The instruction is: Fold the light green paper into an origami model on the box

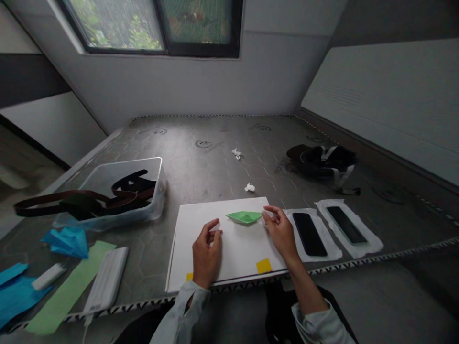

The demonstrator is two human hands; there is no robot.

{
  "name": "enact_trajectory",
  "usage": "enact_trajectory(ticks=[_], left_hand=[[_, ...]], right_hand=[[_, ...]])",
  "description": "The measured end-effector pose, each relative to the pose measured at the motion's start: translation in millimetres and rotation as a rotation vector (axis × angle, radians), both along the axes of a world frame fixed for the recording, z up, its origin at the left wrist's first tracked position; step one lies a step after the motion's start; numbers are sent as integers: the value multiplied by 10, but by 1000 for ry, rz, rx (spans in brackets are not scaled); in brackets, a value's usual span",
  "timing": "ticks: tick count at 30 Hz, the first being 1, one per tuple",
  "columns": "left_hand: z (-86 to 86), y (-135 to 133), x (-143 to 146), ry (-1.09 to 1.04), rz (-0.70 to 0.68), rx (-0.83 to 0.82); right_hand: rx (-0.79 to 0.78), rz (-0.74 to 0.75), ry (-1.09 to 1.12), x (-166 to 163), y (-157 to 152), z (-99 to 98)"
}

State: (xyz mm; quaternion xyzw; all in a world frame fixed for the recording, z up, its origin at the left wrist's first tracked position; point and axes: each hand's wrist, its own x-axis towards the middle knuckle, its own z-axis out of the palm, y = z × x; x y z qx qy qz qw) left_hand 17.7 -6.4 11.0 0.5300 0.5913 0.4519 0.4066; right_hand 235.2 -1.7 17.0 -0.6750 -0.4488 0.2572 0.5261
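Note:
A folded green paper boat rests on a flat white board before me. My right hand is at the boat's right tip, thumb and forefinger a little apart; whether the fingertips touch the paper I cannot tell. My left hand hovers over the board's left part, below the boat, its fingers curved and apart with nothing between them. Yellow paper pieces show along the board's near edge, one partly behind my left wrist.
Two phones lie on white wrapping at the right, below a dark cap or bag. Crumpled paper lies beyond the board. At left are a plastic bin with belts, blue paper, a green strip and a white power strip.

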Motion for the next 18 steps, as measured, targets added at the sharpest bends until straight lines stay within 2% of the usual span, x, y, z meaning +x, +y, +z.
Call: enact_trajectory(ticks=[3, 8, 13, 18], left_hand=[[-8, -4, 13, 39, -30, 44], [-18, 4, 10, 100, -91, 126], [8, -34, -32, 305, -221, 219], [-58, -69, -188, 593, -154, 283]], right_hand=[[4, -98, -141, 149, -1, -27], [-8, -179, -185, 278, 5, -39], [95, -53, -354, 160, -18, -6], [186, 95, -555, 9, -6, -58]])
